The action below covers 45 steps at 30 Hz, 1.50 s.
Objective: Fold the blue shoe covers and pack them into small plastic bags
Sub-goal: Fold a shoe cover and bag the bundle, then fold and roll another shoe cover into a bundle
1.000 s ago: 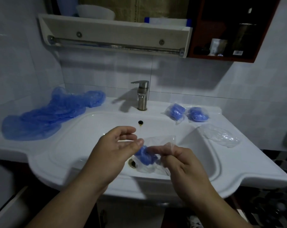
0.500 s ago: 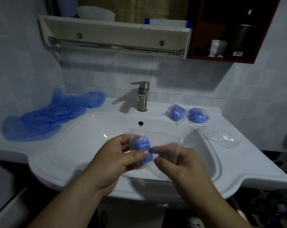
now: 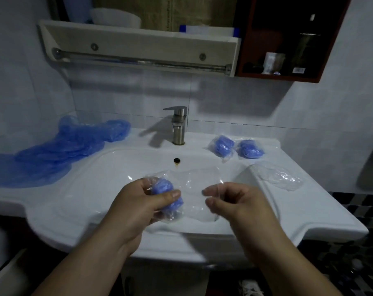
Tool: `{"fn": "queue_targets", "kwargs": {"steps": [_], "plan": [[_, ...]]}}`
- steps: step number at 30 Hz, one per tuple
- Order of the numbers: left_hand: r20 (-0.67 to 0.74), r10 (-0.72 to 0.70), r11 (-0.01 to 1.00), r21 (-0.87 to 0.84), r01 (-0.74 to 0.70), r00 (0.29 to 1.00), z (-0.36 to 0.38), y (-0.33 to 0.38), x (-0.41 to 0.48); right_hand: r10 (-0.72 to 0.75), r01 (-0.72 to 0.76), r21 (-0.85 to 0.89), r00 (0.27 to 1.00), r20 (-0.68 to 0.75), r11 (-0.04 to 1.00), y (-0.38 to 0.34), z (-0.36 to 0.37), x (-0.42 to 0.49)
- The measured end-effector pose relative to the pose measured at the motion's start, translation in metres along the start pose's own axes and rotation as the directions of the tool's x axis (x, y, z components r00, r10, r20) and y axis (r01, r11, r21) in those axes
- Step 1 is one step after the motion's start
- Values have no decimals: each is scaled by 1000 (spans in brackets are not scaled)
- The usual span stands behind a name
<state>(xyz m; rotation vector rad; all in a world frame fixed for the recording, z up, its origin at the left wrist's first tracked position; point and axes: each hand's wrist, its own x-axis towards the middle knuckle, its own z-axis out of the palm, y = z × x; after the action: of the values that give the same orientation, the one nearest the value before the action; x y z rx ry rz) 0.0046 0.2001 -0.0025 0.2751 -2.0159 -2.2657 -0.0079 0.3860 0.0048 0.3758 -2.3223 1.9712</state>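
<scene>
Here, glossy crinkled clear bag point(image 3: 195, 186), wadded blue shoe cover point(image 3: 162, 186) inside

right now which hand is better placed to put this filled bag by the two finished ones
Right hand. It pinches the clear plastic bag, and the two packed bags lie on its side of the white sink. The left hand, gripping the folded blue shoe cover, would likely reach across.
</scene>
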Motion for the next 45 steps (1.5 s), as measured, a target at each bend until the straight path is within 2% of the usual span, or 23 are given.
{"fn": "queue_targets", "kwargs": {"steps": [4, 7, 9, 10, 12, 14, 17, 20, 23, 26, 28, 30, 33, 34, 36, 38, 40, 42, 45], "plan": [[64, -23, 998, -64, 27, 998, 14, 1, 1, 67, -17, 259, 981, -184, 966, 9, -20, 10], [33, -10, 996, -89, 13, 999, 27, -1, 1, 129, 20, 395, 929, -347, 918, 11, -33, 14], [-36, 11, 989, -147, -16, 999, 36, -3, 3, 232, -15, 555, 917, -324, 832, 13, -33, 15], [-61, 19, 983, -179, -29, 998, 41, -4, 3, 292, -76, 611, 920, -262, 788, 14, -31, 15], [-54, 27, 978, -205, -38, 998, 51, -7, 3, 377, -235, 614, 919, -111, 753, 19, -25, 12], [6, 25, 988, -151, -24, 1000, 60, -12, 3, 377, -293, 548, 925, -45, 784, 20, -21, 6], [116, -2, 1000, 0, 2, 993, 69, -15, 0, 252, -169, 318, 938, -240, 933, 21, -35, 6], [127, 3, 995, 97, -16, 992, 72, -16, -2, 117, -128, 0, 908, -403, 992, 29, -71, 17], [67, 39, 985, 164, -50, 997, 67, -13, -1, -2, -206, -293, 815, -579, 934, 39, -118, 28], [25, 54, 983, 177, -57, 998, 59, -12, 3, -39, -325, -456, 779, -626, 829, 49, -155, 33], [7, 60, 984, 170, -61, 998, 54, -12, 6, -10, -408, -509, 772, -635, 758, 57, -168, 38], [-14, 68, 984, 164, -65, 998, 49, -11, 6, 6, -488, -511, 728, -686, 708, 59, -170, 41], [-45, 76, 983, 169, -68, 996, 42, -9, 6, -110, -504, -528, 644, -757, 684, 43, -157, 40], [-50, 77, 983, 173, -67, 996, 39, -8, 6, -163, -456, -557, 654, -739, 694, 36, -149, 40], [-60, 75, 982, 180, -63, 995, 33, -7, 6, -233, -314, -636, 745, -625, 705, 24, -120, 37], [-82, 82, 976, 207, -64, 993, 25, -5, 6, -250, -141, -688, 865, -436, 712, 18, -77, 32], [-116, 94, 968, 245, -63, 989, 11, -4, 8, -244, 23, -707, 946, -213, 707, 16, -29, 27], [-145, 95, 968, 246, -58, 985, -6, -2, 13, -229, 169, -684, 973, 2, 709, 15, 11, 24], [-250, 125, 959, 280, -52, 960, -41, 2, 25, -205, 320, -639, 946, 250, 699, 16, 57, 25]]}}
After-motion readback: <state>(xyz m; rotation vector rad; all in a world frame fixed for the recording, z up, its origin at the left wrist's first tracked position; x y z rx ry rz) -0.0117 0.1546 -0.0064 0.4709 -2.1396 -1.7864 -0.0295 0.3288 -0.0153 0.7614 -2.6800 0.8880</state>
